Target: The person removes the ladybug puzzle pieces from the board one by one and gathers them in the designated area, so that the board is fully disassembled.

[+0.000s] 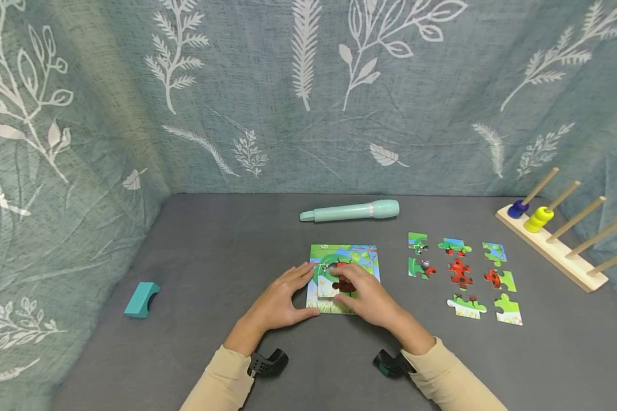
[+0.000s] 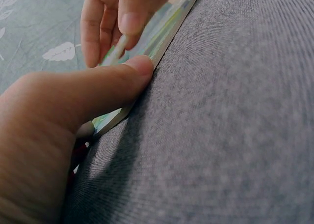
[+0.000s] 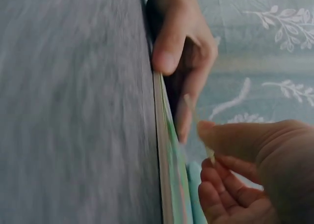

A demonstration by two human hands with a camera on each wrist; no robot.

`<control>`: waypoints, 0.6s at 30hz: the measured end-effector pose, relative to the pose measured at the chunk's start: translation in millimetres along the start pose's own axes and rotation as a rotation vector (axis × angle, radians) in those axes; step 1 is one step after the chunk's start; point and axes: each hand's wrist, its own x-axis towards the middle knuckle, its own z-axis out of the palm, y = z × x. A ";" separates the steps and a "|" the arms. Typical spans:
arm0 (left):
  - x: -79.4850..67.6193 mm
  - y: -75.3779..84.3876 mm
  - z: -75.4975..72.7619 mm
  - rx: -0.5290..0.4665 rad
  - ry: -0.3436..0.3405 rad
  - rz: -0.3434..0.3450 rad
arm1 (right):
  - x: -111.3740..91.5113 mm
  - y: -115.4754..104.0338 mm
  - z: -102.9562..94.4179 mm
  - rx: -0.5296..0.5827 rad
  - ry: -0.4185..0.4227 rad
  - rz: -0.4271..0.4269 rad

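A square picture board (image 1: 370, 258) with a ladybug on green lies flat on the grey table. My left hand (image 1: 283, 299) is at its left side, thumb and fingers stretched apart. The thumb tip touches the front edge near the corner, and the fingertips rest by the left edge. Above the board, my right hand (image 1: 367, 297) pinches a jigsaw piece (image 1: 327, 290) between thumb and fingers. In the right wrist view the piece (image 3: 189, 104) shows edge-on, tilted and raised over the board. My right fingers hide part of the printed ladybug.
Several loose jigsaw pieces (image 1: 460, 274) lie in rows to the right. Beyond the board is a mint toy microphone (image 1: 349, 212). A wooden peg stand (image 1: 560, 251) with blue and yellow beads stands far right. A teal arch block (image 1: 141, 299) sits far left. Patterned cloth (image 1: 267, 97) hangs behind.
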 end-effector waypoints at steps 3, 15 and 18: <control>-0.2 0.2 0.9 -0.001 -0.001 -0.007 | -5.2 1.9 -8.7 -0.008 0.035 0.006; 0.5 -0.2 1.4 0.000 0.003 -0.010 | -57.2 24.4 -60.7 -0.116 0.110 0.118; 0.2 -0.4 1.5 -0.001 0.005 -0.004 | -73.4 32.2 -71.3 -0.167 0.142 0.127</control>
